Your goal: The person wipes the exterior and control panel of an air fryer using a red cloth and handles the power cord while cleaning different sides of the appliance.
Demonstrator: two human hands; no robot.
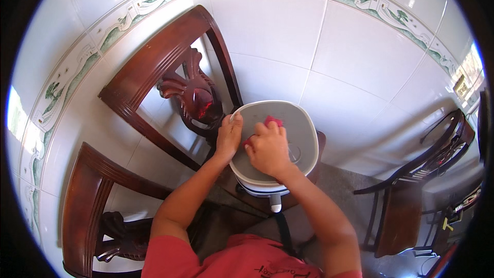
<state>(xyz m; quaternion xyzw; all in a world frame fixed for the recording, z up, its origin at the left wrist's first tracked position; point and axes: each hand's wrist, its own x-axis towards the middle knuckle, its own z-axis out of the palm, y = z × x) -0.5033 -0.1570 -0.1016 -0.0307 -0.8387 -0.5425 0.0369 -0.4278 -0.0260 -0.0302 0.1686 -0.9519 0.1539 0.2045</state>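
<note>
A squarish electric cooking pot (315, 139) with a white rim and a grey inner surface stands on the seat of a dark wooden chair. A short white-tipped handle (275, 203) juts from its near side. My left hand (229, 136) grips the pot's left rim, with the thumb over the edge. Inside the pot, my right hand (269, 150) is closed around a crumpled red cloth (274, 120). The cloth appears to be against the pot's inner surface; most of it is hidden under my fingers.
The carved back of that chair (154, 69) rises to the left of the pot. Another wooden chair (83, 208) is at lower left, and a third (401, 216) stands at right. A white tiled wall (266, 23) with a patterned border runs behind.
</note>
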